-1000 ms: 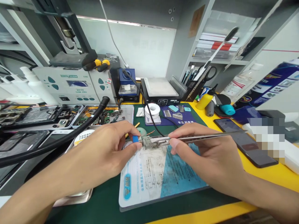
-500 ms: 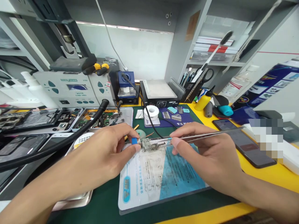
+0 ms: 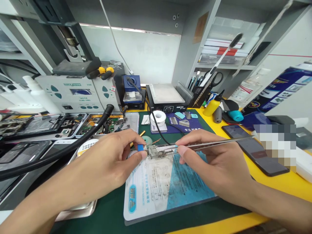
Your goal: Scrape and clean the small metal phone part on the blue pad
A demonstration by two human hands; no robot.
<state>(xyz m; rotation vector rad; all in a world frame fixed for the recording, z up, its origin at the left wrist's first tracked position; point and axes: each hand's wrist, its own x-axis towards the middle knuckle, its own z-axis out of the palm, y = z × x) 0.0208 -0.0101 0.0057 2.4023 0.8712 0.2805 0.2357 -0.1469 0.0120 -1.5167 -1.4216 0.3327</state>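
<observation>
My left hand (image 3: 119, 152) pinches a small blue block-like piece (image 3: 140, 147) between thumb and fingers; its full shape is hidden. Right beside those fingertips lies a small grey metal-and-circuit-board part (image 3: 153, 151), at the far edge of a white-and-blue printed mat (image 3: 161, 195). In my right hand (image 3: 214, 159) is a pair of long metal tweezers (image 3: 219, 141), gripped between thumb and fingers. Their tips point left and reach the board part's right side. Whether the tips hold anything is too small to tell.
Behind the hands stand a white solder spool (image 3: 158, 117) and a heating plate (image 3: 167, 93). A black hose (image 3: 97, 125) crosses at left, over opened phones and a tray of boards (image 3: 133, 120). A dark phone (image 3: 255, 149) lies at right, near a yellow bottle (image 3: 211, 107).
The tweezers have shifted slightly left and their angle has changed a little, with the tips closer to the board part. My left hand keeps its pinch in the same place.
</observation>
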